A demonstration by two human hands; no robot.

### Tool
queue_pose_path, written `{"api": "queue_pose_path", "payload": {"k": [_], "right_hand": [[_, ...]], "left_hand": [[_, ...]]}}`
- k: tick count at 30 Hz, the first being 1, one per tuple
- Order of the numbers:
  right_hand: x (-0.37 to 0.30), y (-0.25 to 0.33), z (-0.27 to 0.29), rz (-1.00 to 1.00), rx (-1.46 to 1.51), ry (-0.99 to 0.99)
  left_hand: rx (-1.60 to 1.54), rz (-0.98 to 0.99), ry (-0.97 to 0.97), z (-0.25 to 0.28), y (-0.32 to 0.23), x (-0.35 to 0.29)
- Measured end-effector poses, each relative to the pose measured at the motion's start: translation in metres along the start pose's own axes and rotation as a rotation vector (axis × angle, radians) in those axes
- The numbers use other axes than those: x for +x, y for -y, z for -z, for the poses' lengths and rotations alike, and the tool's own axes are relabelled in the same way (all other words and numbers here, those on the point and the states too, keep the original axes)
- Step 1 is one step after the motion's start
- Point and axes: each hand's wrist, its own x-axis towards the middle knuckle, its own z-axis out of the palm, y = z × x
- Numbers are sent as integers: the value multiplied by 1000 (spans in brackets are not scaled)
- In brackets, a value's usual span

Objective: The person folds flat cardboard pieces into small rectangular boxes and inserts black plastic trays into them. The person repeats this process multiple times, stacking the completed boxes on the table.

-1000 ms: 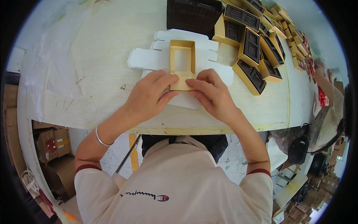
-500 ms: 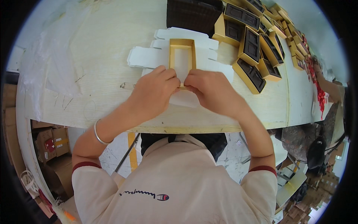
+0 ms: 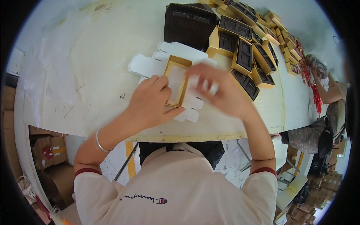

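Observation:
An open, empty gold cardboard box point(image 3: 182, 92) lies slightly turned on a pile of flat white cardboard blanks point(image 3: 144, 65). My left hand point(image 3: 150, 98) grips its left side, fingers bent over the wall and thumb along the near edge. Just right of the box, my right hand point(image 3: 223, 88) is smeared by motion. Its fingers look apart and curved, and I see nothing held in them. White cardboard shows between and below those fingers.
Beyond the blanks stands a stack of dark plastic trays point(image 3: 189, 26). Gold boxes with dark inserts point(image 3: 243, 56) crowd the right, with more behind. Clear plastic film point(image 3: 52, 75) lies at left. Far right, another person's arm point(image 3: 332, 93) is near red strips point(image 3: 317, 93).
My right hand has let go of the box's near edge and moved right. The box has tilted and come nearer. My left hand has shifted to its left side.

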Motion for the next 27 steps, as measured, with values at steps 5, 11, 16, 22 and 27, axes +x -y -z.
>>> {"api": "queue_pose_path", "payload": {"k": [5,11,16,22,27], "right_hand": [[61,-52,72,418,-882,-569],[87,-68,80,341,-981,-269],[91,-63,90,221,-839,-169],[83,-29,97,270,-457,-284],[20,13,73,-140,465,-380]], "left_hand": [[-186,-33,101,18,11,-8],[-100,-84,-91,14,25,-12],[-192,86,-113,11,22,-17],[-371,212,-2,15,26,-13],[-354,219,38,22,26,-13]]}}
